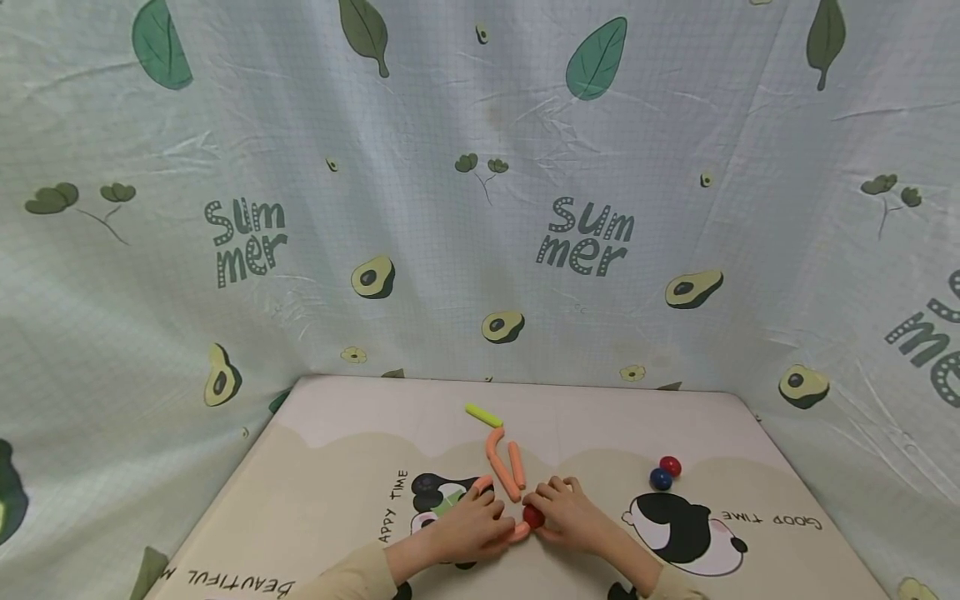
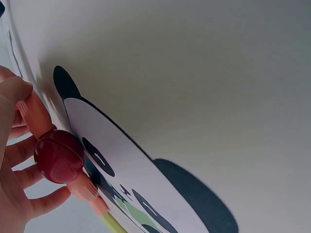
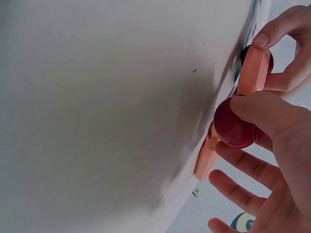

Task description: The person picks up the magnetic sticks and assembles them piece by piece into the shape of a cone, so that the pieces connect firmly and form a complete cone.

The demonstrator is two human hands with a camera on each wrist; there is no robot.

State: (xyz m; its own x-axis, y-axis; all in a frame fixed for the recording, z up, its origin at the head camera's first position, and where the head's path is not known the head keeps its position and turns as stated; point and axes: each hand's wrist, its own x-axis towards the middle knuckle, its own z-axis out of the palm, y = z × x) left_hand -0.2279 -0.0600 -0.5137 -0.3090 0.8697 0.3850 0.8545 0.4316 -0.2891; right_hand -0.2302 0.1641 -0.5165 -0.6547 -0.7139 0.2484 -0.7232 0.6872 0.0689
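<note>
Two-handed joining of a coral stick and a red ball above a printed worktop (image 1: 315, 492). The left hand (image 1: 474, 527) has its thumb and fingers closed in a pinch on the coral stick (image 3: 254, 70); against its palm side sits a second red ball (image 2: 59, 160), with a short coral piece (image 2: 81, 186) projecting from that ball past the fingertips. The right hand (image 1: 567, 512) pinches the red ball (image 3: 233, 127) under its thumb, its lower fingers spread loose, and brings the ball to the stick's end between the two hands; the thumb hides whether they meet. The step in hand appears to be fitting this ball onto the stick. The next move seems to call for aligning and seating the ball while the left hand steadies the stick, then easing the right thumb away without knocking the joint. Beyond both hands lie a bent coral stick (image 1: 496, 462) and a straight one (image 1: 517, 465), farther off a yellow-green stick (image 1: 483, 415); beyond the right hand, to its right, a loose red ball (image 1: 671, 465) and a blue ball (image 1: 661, 479).
</note>
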